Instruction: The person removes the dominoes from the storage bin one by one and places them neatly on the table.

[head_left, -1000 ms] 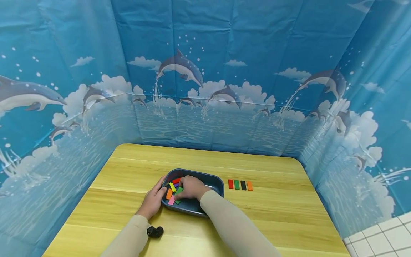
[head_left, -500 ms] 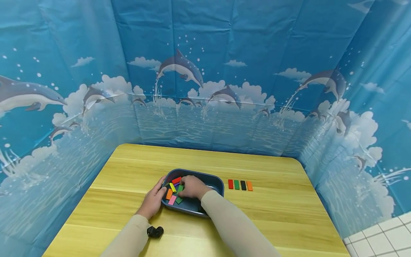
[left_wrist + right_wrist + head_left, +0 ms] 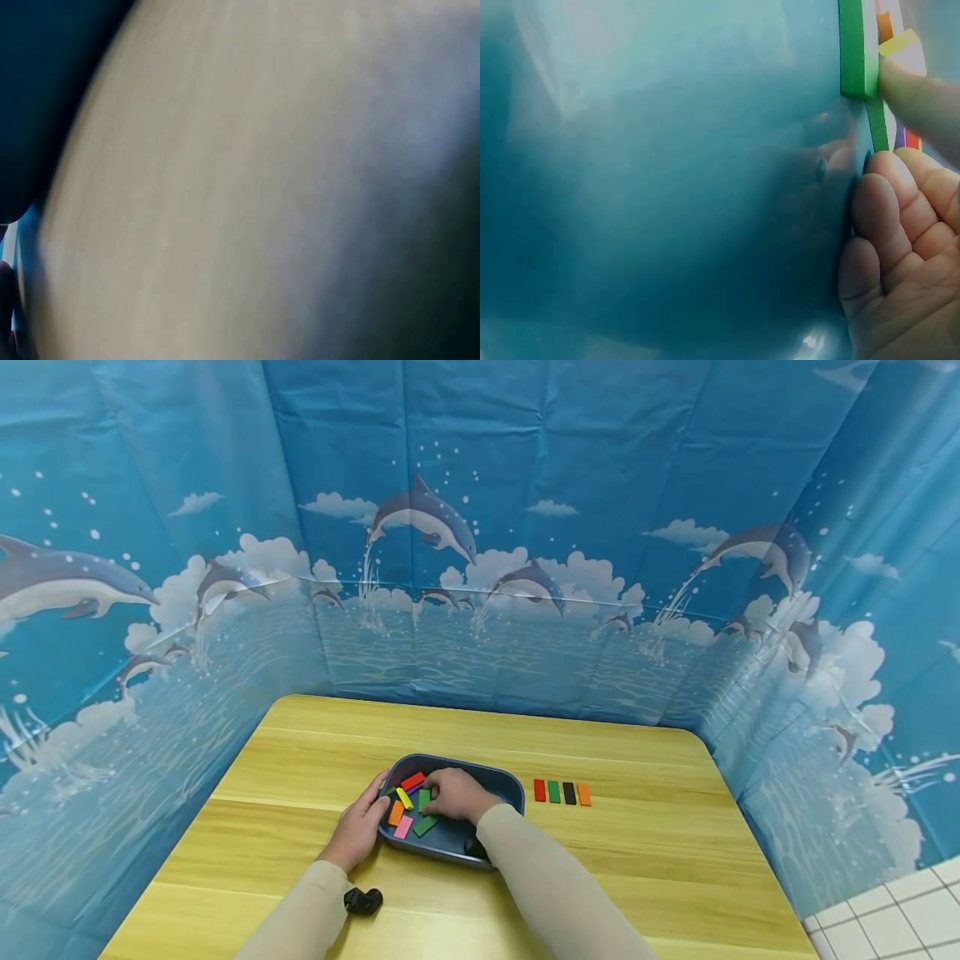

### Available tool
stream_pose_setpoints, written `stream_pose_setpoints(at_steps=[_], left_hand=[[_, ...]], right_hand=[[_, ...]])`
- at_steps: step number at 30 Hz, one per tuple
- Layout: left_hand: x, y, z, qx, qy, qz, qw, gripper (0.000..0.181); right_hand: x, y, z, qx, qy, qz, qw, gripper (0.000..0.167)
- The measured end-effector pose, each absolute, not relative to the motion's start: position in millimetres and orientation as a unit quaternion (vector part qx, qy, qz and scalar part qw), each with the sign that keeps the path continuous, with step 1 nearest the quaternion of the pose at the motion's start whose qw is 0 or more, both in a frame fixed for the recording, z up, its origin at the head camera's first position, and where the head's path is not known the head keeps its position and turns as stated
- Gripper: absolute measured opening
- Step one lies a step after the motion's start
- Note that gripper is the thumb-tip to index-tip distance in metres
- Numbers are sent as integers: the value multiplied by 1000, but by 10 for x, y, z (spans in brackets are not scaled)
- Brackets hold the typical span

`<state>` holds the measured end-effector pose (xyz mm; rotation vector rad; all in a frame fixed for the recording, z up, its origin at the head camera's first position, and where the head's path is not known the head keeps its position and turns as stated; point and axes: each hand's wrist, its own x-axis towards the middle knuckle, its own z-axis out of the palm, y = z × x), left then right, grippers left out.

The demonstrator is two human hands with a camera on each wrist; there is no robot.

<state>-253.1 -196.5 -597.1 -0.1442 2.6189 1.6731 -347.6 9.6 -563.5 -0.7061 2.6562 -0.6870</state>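
Note:
In the head view, my left hand point(image 3: 356, 828) grips the left rim of a dark blue tray point(image 3: 442, 857), thumb over the edge. Inside the tray, my right hand point(image 3: 456, 795) pinches a flat green block point(image 3: 424, 800) between thumb and fingers. Another green block point(image 3: 425, 826) lies just in front of it. Around them lie red point(image 3: 413, 781), yellow point(image 3: 405, 798), orange point(image 3: 396, 813) and pink point(image 3: 402, 827) blocks, plus a partly covered purple one. The right wrist view shows the thumb point(image 3: 919, 101) by the green blocks. The left wrist view is mostly blurred tabletop.
Right of the tray, a red block point(image 3: 540, 790), a green block point(image 3: 554, 791), a black block point(image 3: 569, 793) and an orange block point(image 3: 584, 794) stand in a row on the wooden table point(image 3: 637, 860). A black device point(image 3: 363, 902) sits at the left wrist. Dolphin-print curtains surround the table.
My right hand has shifted slightly right and back within the tray, and the pinched green block has moved a little with it. The nearer green block has turned and is more exposed. My left hand stays put.

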Motion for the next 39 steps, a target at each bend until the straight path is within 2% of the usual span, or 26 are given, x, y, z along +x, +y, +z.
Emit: stream_pose_setpoints(at_steps=[10,21,29,39], left_hand=[[-2502,-1956,-5930,-47,841,538,16,53],[-2528,-1970,-5966,-45,840,540,12,52],[-2515,-1956,-5961,-46,839,542,13,52],[-2483,-1955,-5931,-42,842,538,8,54]], right_hand=[[-3489,104,-5636,-254,927,-223,165,50],[-3486,129,-5638,-256,921,-237,171,43],[-3478,165,-5606,-241,918,-269,167,47],[-3477,216,-5537,-246,908,-298,160,43]])
